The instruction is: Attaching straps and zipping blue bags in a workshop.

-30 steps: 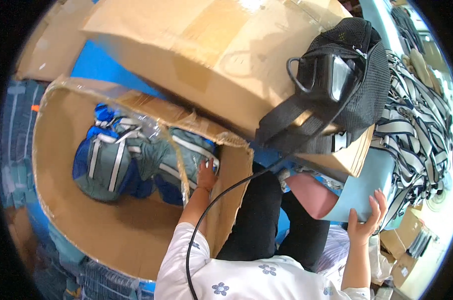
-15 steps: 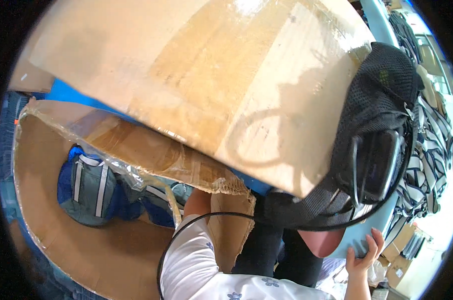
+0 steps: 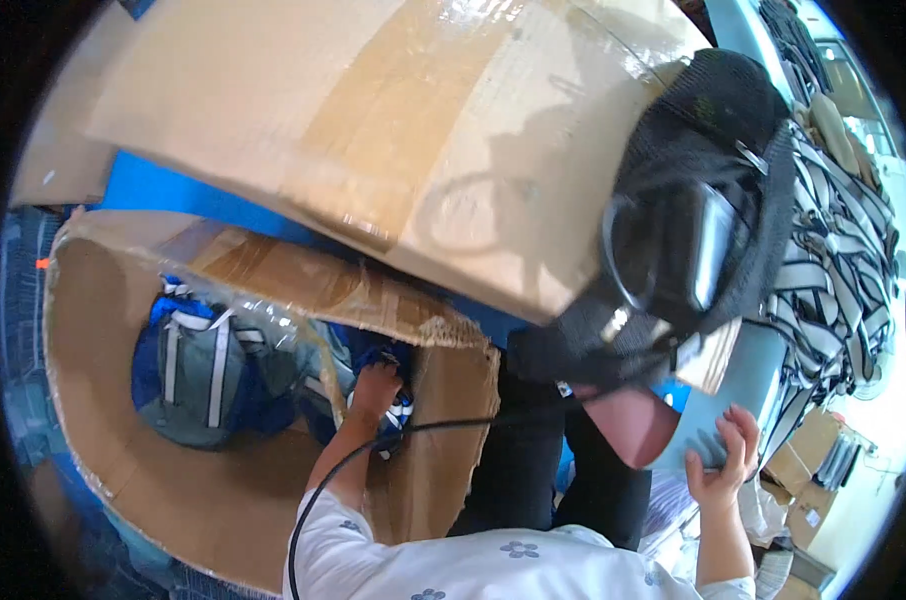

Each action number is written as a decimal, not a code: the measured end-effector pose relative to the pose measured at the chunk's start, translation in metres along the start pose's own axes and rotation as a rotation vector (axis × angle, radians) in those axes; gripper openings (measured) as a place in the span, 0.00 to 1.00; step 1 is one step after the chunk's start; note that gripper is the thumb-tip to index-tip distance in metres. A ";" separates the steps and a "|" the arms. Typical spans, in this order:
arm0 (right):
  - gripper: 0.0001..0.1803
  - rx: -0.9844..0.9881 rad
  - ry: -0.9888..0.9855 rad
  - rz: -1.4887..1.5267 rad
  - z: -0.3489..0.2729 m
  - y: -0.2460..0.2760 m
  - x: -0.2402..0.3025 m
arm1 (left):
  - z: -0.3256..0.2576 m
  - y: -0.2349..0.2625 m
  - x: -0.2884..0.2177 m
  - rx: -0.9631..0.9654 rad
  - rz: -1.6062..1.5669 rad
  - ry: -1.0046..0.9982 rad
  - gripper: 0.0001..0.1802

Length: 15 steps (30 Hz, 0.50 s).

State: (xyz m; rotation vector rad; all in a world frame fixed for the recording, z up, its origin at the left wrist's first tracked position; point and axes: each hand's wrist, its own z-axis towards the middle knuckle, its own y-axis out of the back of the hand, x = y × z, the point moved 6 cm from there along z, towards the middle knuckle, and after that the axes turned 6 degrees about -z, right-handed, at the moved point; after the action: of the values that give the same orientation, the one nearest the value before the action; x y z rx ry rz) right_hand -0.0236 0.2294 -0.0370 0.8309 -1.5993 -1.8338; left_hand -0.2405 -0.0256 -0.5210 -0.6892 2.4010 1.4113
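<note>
My left hand (image 3: 376,388) reaches down into a large open cardboard box (image 3: 223,510), its fingers closed on a blue backpack (image 3: 398,360) with white trim. Beside it in the box lies a grey and blue backpack (image 3: 195,375) with two pale strips down its front. Part of the contents is hidden by clear tape hanging from the torn box rim. My right hand (image 3: 725,460) rests with fingers apart against the edge of a light blue tabletop (image 3: 708,432), holding nothing.
A big taped carton (image 3: 373,130) fills the far side. On its right end sits a black mesh bag (image 3: 708,150) with a dark device and a cable (image 3: 443,424) looping across my left arm. Bundles of black and white straps (image 3: 838,270) hang at the right.
My left hand, hidden behind the box rim before, has come into sight on a blue backpack. The view has shifted somewhat. My right hand stays at the tabletop edge.
</note>
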 end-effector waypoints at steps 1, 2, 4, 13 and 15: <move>0.26 -0.021 0.037 0.021 0.001 0.000 0.002 | -0.029 0.039 -0.016 -0.208 -0.059 -0.095 0.06; 0.26 -0.046 0.052 0.043 0.003 0.002 0.002 | -0.055 0.068 -0.028 -0.264 -0.059 -0.122 0.06; 0.25 -0.123 0.101 0.041 0.006 0.007 0.003 | -0.101 0.120 -0.057 -0.331 -0.124 -0.192 0.08; 0.20 0.117 0.771 0.464 -0.038 -0.003 0.159 | -0.202 0.255 -0.235 -0.384 -0.636 -0.795 0.12; 0.20 0.138 0.797 0.544 -0.043 -0.007 0.172 | -0.219 0.263 -0.265 -0.334 -0.694 -0.925 0.16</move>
State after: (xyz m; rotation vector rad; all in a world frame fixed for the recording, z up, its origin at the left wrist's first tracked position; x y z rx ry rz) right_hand -0.1024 0.0726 -0.0630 0.9108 -1.2477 -0.8523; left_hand -0.1524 -0.0390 -0.0967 -0.6411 1.0927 1.3734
